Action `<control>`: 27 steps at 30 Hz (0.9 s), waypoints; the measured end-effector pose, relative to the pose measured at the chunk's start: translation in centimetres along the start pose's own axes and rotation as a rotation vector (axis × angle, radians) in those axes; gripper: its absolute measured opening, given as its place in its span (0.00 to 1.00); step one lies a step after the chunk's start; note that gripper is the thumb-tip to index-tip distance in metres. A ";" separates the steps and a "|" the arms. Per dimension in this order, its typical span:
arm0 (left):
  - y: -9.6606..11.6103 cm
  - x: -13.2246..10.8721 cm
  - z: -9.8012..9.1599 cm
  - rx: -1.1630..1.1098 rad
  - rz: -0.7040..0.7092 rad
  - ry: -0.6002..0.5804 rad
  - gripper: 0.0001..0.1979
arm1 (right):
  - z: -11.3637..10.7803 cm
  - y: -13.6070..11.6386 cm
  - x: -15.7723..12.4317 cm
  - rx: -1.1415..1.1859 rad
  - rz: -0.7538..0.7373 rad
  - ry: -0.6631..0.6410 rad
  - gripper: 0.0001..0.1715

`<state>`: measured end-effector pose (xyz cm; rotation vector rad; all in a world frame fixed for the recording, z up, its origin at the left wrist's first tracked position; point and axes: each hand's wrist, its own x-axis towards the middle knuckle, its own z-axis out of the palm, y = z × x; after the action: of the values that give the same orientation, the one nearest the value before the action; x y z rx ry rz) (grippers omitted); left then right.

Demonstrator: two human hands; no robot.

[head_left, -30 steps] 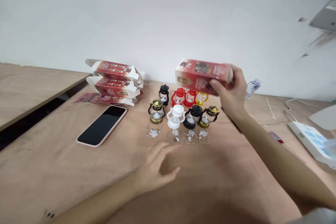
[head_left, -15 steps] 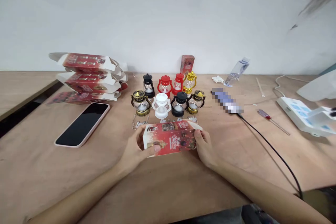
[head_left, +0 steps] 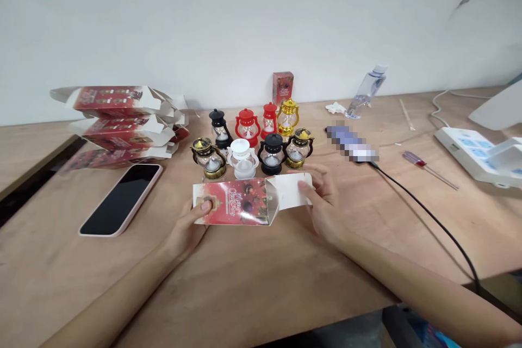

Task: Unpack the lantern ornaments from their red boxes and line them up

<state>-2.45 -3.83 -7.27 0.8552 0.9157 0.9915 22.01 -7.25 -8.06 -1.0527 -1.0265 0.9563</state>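
A red printed cardboard box [head_left: 236, 202] with "Merry Christmas" lettering lies sideways between my hands, above the table. My left hand [head_left: 188, 230] is closed on its left end, thumb on the printed face. At the right end a white flap [head_left: 290, 191] sticks out, and my right hand [head_left: 324, 204] pinches it between thumb and fingers. Just behind the box stand several small lanterns, among them a white one [head_left: 243, 159], a black one [head_left: 272, 154], a bronze one [head_left: 209, 157] and a red one [head_left: 247, 128].
Flattened red boxes [head_left: 116, 133] are stacked at the left, behind a phone [head_left: 122, 199]. A small closed box [head_left: 283, 88] stands by the wall. To the right are a bottle [head_left: 367, 92], a blurred-out device with a black cable [head_left: 424, 215], a screwdriver [head_left: 430, 169] and a power strip [head_left: 477, 155].
The box has turned flatter and shifted left. Its right end flap is now pulled out, with my right hand on it. The camera view has moved slightly.
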 end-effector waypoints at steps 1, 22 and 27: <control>0.0 0.0 0.0 -0.004 -0.004 0.000 0.25 | -0.1 0.0 -0.1 -0.032 -0.041 -0.009 0.14; 0.0 -0.4 0.8 0.119 0.150 -0.034 0.39 | 0.8 0.2 0.0 -0.062 0.260 -0.193 0.13; -0.1 -0.6 0.8 0.157 0.164 -0.020 0.42 | 0.7 0.5 -0.1 -0.138 0.223 -0.149 0.11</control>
<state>-1.89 -4.50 -6.92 1.0848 0.9267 1.0596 21.25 -7.07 -8.41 -1.2437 -1.1262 1.1720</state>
